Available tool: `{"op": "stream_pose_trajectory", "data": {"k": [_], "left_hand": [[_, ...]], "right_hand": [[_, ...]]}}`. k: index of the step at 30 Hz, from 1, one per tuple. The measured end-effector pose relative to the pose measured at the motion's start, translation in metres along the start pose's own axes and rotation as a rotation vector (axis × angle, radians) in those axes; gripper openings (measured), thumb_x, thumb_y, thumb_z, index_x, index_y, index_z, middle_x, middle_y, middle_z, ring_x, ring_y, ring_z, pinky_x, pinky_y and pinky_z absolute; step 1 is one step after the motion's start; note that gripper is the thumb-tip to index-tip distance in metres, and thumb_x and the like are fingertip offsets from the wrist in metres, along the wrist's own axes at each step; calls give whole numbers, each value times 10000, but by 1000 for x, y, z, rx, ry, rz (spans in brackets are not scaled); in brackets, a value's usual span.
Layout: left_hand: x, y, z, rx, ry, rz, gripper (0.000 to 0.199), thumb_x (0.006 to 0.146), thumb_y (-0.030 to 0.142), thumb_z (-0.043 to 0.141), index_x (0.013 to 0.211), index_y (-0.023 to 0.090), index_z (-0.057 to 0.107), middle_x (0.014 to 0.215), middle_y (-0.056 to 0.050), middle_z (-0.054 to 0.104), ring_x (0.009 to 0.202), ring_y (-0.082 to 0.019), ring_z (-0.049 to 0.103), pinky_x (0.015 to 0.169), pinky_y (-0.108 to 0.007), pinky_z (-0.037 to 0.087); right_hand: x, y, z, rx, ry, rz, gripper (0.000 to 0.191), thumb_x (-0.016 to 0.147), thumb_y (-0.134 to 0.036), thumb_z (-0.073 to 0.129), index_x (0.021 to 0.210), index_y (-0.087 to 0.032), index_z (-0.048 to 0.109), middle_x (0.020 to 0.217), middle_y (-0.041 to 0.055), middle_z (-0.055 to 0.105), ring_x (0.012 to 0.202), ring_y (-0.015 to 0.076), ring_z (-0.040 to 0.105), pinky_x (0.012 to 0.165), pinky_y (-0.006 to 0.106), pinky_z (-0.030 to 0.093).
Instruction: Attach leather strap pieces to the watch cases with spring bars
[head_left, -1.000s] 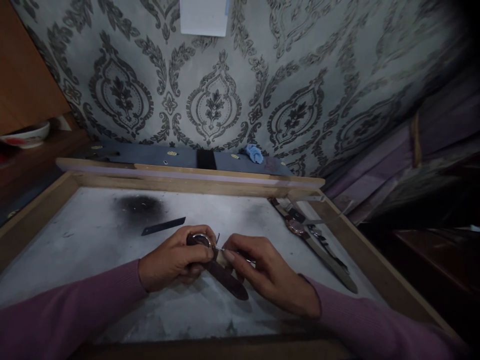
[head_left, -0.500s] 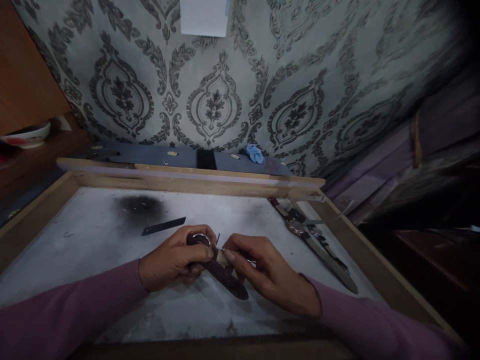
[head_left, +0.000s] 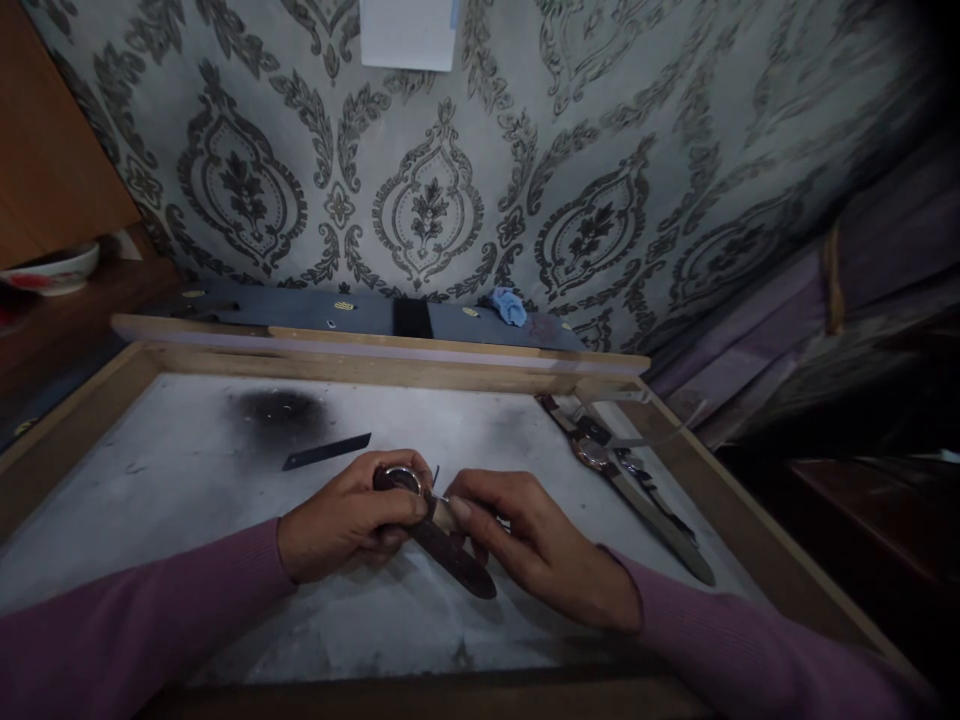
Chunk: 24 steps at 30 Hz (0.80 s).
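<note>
My left hand [head_left: 349, 515] is closed around a wristwatch [head_left: 459, 562] with a dark strap, its round case between thumb and fingers. The strap hangs down to the right, over the white surface. My right hand [head_left: 529, 535] is closed in a pinch on a thin metal tool [head_left: 440, 498], whose tip is at the strap beside the case. Part of the tool is hidden by my right fingers. Behind my left hand, a dark flat strip [head_left: 327, 451] lies on the white surface.
A wooden-rimmed tray [head_left: 360, 366] surrounds the work surface. On its right side lie a watch with a long strap [head_left: 649, 510], a smaller watch [head_left: 660, 500] and clear plastic pieces. A blue crumpled cloth [head_left: 509, 306] rests beyond the back rim.
My right fingers have shifted slightly around the metal tool. The watch and my left hand stay in place.
</note>
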<state>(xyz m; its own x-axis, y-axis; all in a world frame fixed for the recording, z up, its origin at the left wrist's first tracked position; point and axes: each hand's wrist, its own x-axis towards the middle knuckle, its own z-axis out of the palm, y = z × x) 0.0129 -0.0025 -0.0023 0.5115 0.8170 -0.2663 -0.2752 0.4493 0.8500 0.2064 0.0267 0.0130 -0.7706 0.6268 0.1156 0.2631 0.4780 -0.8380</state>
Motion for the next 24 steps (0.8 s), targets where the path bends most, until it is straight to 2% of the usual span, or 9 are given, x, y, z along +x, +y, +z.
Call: {"op": "stream_pose_trajectory", "data": {"k": [4, 15, 24], "left_hand": [[-1, -1, 0, -2, 28, -2, 139, 694, 184, 602, 753, 193, 477, 454, 120, 361, 349, -21, 180, 341, -150, 133], [0, -3, -3, -24, -9, 3, 98, 750, 158, 575, 765, 198, 486, 425, 122, 362, 349, -24, 172, 340, -150, 144], [-1, -3, -2, -14, -18, 4, 113, 753, 170, 579, 758, 202, 471, 416, 127, 345, 343, -23, 167, 342, -152, 135]], "right_hand": [[0, -1, -1, -31, -10, 12, 343, 974, -321, 369, 696, -163, 494, 587, -15, 491, 515, 92, 480, 503, 212, 382], [0, 1, 0, -64, 3, -26, 307, 974, -278, 381, 714, -164, 498, 616, -9, 509, 544, 93, 481, 502, 205, 396], [2, 0, 0, -72, 26, -64, 286, 957, -248, 395, 694, -171, 479, 609, -18, 482, 547, 98, 452, 517, 220, 359]]}}
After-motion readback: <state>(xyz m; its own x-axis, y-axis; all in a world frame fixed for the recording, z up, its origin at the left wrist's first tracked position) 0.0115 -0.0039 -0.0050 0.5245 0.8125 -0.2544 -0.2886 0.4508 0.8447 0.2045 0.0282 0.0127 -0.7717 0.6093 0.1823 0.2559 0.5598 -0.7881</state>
